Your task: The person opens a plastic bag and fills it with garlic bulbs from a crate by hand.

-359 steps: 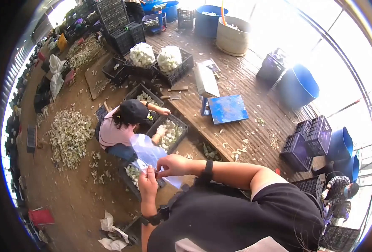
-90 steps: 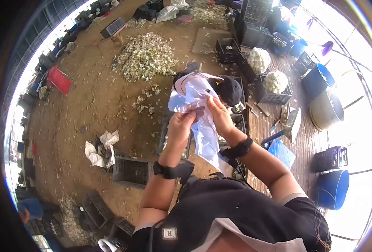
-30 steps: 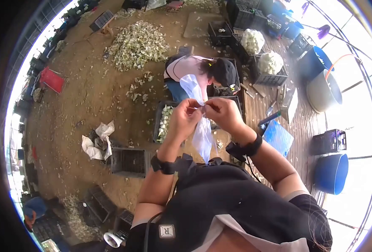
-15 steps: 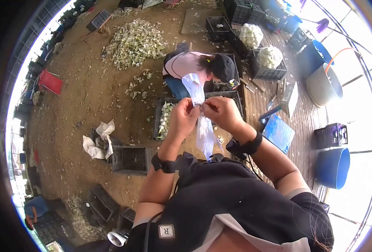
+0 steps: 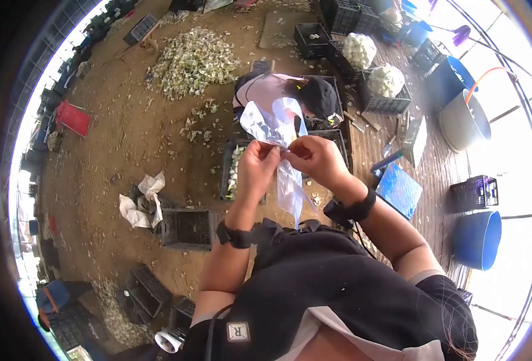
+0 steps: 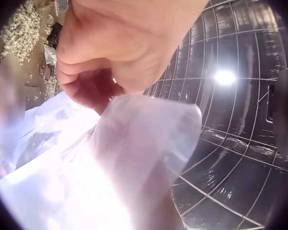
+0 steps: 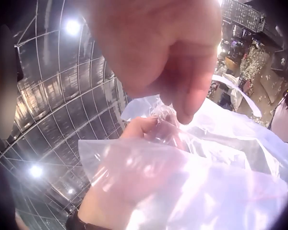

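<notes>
A thin clear plastic bag (image 5: 290, 189) is gathered between my two hands, held up in front of my chest. My left hand (image 5: 257, 171) pinches its bunched middle with thumb and fingers. Close beside it, fingertips nearly meeting, my right hand (image 5: 321, 161) pinches the same gathered part. Above the hands the plastic spreads into two loose flaps; below, a long tail hangs towards my waist. In the left wrist view the bag (image 6: 72, 177) covers much of the lower half. The right wrist view shows my right thumb and fingers (image 7: 197, 91) at the crumpled plastic.
A person in a pink top (image 5: 266, 93) and black cap crouches ahead beside crates of white bulbs (image 5: 234, 174). Filled bags (image 5: 386, 81) stand in crates beyond. A blue scale (image 5: 399, 191) stands right, an empty crate (image 5: 188, 230) left. Peelings (image 5: 197, 63) are heaped behind.
Twelve seconds ago the bag was held lower, before a differently turned view. Since half a second ago its narrow upper end has spread into two flaps, the hands staying close together.
</notes>
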A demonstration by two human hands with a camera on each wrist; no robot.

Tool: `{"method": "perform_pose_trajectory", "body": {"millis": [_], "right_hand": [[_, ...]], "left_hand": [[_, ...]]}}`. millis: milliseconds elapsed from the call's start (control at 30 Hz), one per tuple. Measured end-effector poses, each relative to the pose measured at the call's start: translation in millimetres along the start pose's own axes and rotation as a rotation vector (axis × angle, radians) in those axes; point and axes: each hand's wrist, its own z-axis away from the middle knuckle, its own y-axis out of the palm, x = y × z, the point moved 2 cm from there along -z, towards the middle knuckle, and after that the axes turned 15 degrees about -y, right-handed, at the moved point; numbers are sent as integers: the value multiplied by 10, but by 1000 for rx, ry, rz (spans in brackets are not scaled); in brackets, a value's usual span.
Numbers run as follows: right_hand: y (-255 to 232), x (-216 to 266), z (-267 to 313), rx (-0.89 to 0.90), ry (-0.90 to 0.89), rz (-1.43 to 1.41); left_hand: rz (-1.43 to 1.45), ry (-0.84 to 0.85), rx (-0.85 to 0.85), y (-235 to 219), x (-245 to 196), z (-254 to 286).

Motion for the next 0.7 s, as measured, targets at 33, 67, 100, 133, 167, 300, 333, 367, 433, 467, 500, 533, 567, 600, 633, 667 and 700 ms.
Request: {"method": "perform_pose_trajectory", "body": {"millis": [33,67,100,133,167,300,333,367,433,467,500,533,567,600,633,667,700], "right_hand": [[-2,8,-8,19,2,38],[-3,0,-13,13,-14,47],[1,-19,-16,7,-30,57],[-2,-34,-18,1,-46,67],[-10,-39,-17,0,-76,98],[-35,-59,-16,-13,-112,116],[-35,-63,-15,-21,-100,93],[-37,-70,-12,-23,-64,76],[-47,-83,-10,-29,9,41],[-62,-68,-19,-24,29,31],[-78,-40,-26,-18,50,20],[-88,-29,-28,-12,71,9],[-91,-34,-30,-2,79,21],[-92,-40,-30,7,88,32],[-92,-46,-26,17,96,43],[-85,-65,-21,17,77,57],[-71,-97,-14,18,58,71]], "left_hand": [[-10,8,-8,4,-6,1],[10,18,-17,11,-8,-1],[31,28,-24,18,-9,-5],[51,38,-32,24,-9,-9],[46,22,-23,34,-26,6],[68,18,7,79,-86,42],[82,33,14,85,-88,41],[75,30,28,86,-84,40],[61,25,56,84,-80,37],[23,13,56,87,-84,32],[-16,-1,55,88,-87,33],[-54,-14,53,90,-91,34],[-97,-2,39,98,-107,40],[-140,10,24,115,-132,51],[-184,23,9,133,-156,68],[-225,51,-9,151,-197,90],[-265,79,-28,170,-243,115]]}}
